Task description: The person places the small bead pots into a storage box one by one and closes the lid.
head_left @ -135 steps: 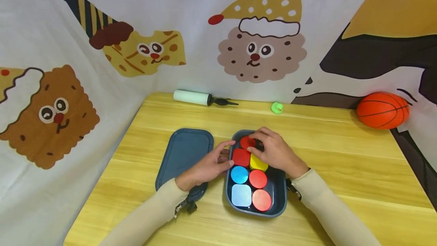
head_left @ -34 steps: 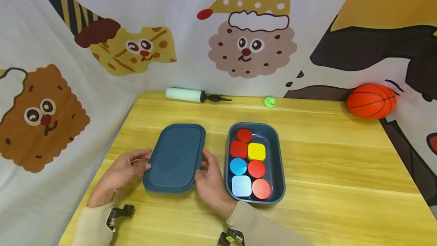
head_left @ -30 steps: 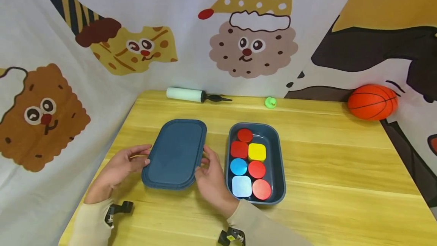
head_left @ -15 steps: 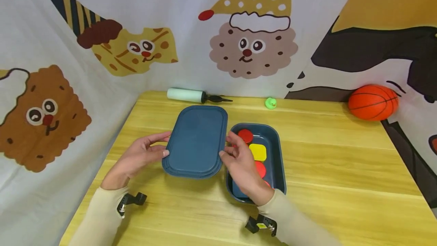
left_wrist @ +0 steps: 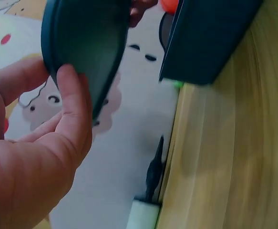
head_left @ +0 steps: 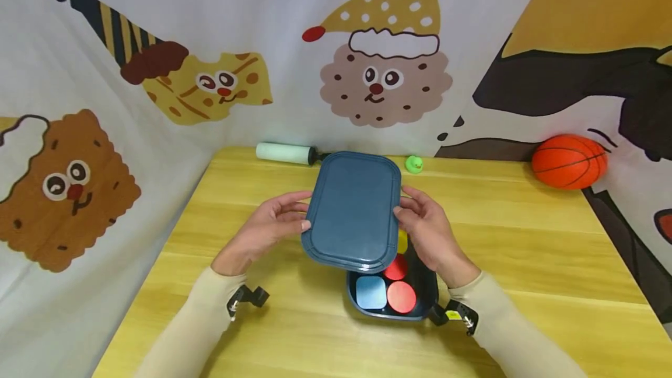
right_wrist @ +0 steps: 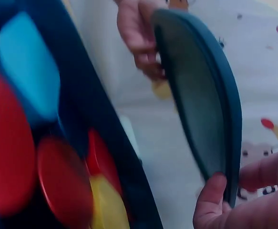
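A dark blue rectangular lid [head_left: 353, 210] with rounded corners is held up, tilted, over the back part of a matching dark blue box [head_left: 391, 312]. My left hand [head_left: 265, 226] pinches its left edge between thumb and fingers; my right hand [head_left: 429, 232] pinches the right edge. Both wrist views show the lid clear of the box, its underside facing the cameras. Inside the box stand a light blue square block [head_left: 370, 292], a red round block [head_left: 401, 297], another red round block [head_left: 396, 267] and a yellow block [head_left: 402, 242]. The lid hides the other blocks from the head view.
At the table's back edge lie a pale green hand pump [head_left: 283, 153] with a black tip, partly behind the lid, and a green toy duck [head_left: 413, 164]. An orange basketball [head_left: 569, 161] sits at the back right. A printed cloth [head_left: 294, 98] hangs behind the wooden table [head_left: 530, 249].
Both hands moved from the box to the lid on the left, lifted it off the table and carried it rightward over the box. The box and its blocks stayed in place.
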### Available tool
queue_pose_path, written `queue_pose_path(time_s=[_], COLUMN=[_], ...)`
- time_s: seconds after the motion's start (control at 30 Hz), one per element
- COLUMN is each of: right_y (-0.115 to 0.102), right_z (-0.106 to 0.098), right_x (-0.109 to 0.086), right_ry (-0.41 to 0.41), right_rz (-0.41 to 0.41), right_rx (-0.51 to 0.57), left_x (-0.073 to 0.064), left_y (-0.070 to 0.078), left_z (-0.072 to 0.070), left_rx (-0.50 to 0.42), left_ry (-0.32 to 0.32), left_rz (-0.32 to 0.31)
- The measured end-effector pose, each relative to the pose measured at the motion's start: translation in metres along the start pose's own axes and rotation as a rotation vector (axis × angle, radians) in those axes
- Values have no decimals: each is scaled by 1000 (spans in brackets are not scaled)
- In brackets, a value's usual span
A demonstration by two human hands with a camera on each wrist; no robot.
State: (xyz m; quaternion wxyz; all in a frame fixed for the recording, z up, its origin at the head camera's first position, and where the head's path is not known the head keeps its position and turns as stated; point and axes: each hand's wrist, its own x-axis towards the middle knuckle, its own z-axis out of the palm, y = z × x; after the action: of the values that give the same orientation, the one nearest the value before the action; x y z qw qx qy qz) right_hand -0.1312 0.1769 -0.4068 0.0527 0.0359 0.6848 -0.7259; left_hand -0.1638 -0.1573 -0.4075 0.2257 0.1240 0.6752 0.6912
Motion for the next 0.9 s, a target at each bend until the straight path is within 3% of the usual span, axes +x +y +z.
queue_pose_path(time_s=[0.27, 0.5, 0.7, 0.9], right_y=[-4, -20, -35, -33], right_z=[-35, -50, -54, -54], right_x=[20, 27, 27, 21], right_ry=[30, 32, 62, -23], right_rz=[-13, -38, -161, -351], right_rx=[-5, 81, 188, 306], left_x=[17, 29, 45, 58], left_y=[-6, -9, -6, -2], left_z=[23, 35, 43, 48], left_rx=[22, -42, -27, 25], left_ry=[-24, 53, 137, 256], left_rz=[11, -1, 65, 140])
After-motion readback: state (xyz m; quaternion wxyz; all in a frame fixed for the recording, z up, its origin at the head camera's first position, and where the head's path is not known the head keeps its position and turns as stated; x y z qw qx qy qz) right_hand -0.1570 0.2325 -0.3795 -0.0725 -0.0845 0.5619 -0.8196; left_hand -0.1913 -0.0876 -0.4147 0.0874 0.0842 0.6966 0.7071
